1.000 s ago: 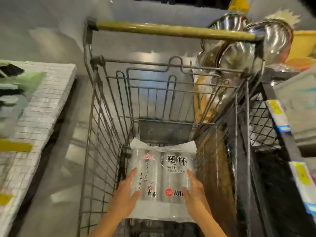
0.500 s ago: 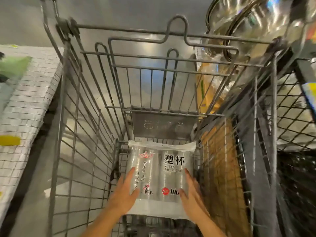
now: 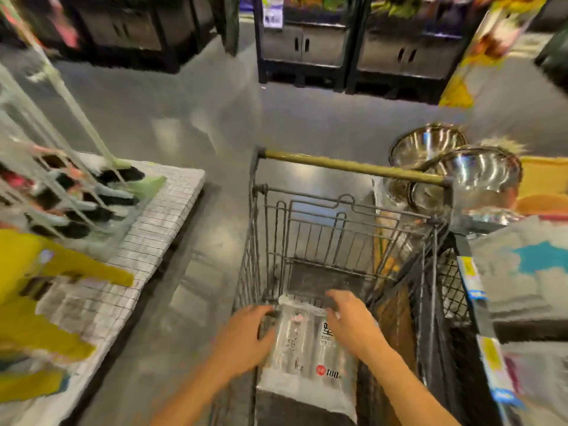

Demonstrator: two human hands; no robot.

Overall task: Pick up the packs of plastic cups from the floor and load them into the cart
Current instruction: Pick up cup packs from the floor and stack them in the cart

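A pack [image 3: 307,355] of plastic cups lies flat in the bottom of the cart [image 3: 353,168]. The left hand [image 3: 246,336] and right hand [image 3: 350,321] are spread loose over it; blur hides any contact. It looks light, crushable and slick-wrapped, best taken by both long sides. Steel bowls [image 3: 461,170] crowd the cart's right, brooms [image 3: 129,186] its left.

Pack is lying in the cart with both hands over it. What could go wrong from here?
1. The left hand is close to the wire side of the cart; fingers could snag there.
2. The steel bowls sit by the cart handle; a nudged cart might knock them.
3. The frame is blurred, so whether the right hand touches the pack is unclear.
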